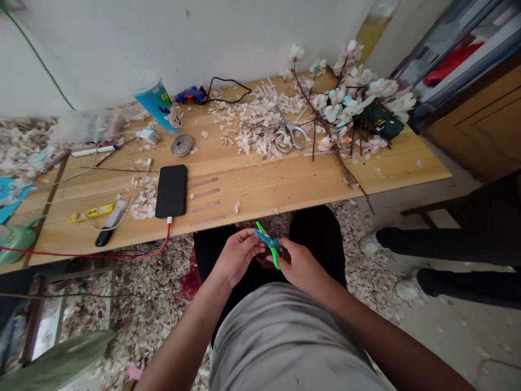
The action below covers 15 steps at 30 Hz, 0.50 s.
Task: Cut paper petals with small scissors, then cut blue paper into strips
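My right hand [299, 260] is closed round the handles of a pair of blue and green scissors [269, 243], held over my lap just off the table's front edge. The blades are spread and point left. Close to the blade tips, my left hand [240, 252] has its fingers pinched together. Whatever lies between those fingertips is too small to make out. On the table [260, 184] ahead lie thin brown strips [207, 192] in a row, beside a black phone [171, 191]. Metal scissors [290, 137] rest among pale scraps [256, 130].
Branches with white flowers [345, 103] spread over the table's right end, one twig jutting past the edge. A blue cup [158, 103], a glue gun [190, 95] and a box cutter [111, 224] stand or lie leftward. A red cable [160, 250] hangs off the front. Another person's legs [448, 239] are at right.
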Each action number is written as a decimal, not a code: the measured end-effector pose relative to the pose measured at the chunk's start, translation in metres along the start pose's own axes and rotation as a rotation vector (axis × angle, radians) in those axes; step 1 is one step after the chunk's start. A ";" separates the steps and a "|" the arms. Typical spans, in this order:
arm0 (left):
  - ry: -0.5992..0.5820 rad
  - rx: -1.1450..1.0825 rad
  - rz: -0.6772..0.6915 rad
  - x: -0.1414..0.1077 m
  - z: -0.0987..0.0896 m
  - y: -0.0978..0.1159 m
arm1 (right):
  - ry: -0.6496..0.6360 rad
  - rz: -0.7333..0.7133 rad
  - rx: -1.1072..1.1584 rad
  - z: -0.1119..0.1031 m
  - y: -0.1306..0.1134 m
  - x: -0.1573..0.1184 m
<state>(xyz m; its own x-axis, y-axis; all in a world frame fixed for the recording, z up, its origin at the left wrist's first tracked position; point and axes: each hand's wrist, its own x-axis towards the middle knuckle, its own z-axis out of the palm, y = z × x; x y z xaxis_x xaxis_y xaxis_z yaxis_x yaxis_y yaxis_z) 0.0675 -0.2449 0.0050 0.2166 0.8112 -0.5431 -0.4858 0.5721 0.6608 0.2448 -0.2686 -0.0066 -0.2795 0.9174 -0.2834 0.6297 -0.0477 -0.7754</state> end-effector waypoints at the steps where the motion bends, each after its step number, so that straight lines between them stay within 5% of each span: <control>1: 0.004 0.011 0.017 0.001 0.000 -0.002 | -0.001 -0.004 -0.005 -0.001 0.000 0.000; 15: -0.112 0.698 0.236 0.004 -0.014 0.029 | -0.020 -0.016 -0.066 -0.006 -0.004 0.002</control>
<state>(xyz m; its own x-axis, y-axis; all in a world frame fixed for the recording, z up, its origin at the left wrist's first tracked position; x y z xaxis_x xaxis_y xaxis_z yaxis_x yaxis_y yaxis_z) 0.0427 -0.2269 0.0146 0.2758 0.9082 -0.3149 0.1124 0.2949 0.9489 0.2459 -0.2640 -0.0012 -0.3040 0.9095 -0.2836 0.6713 -0.0067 -0.7411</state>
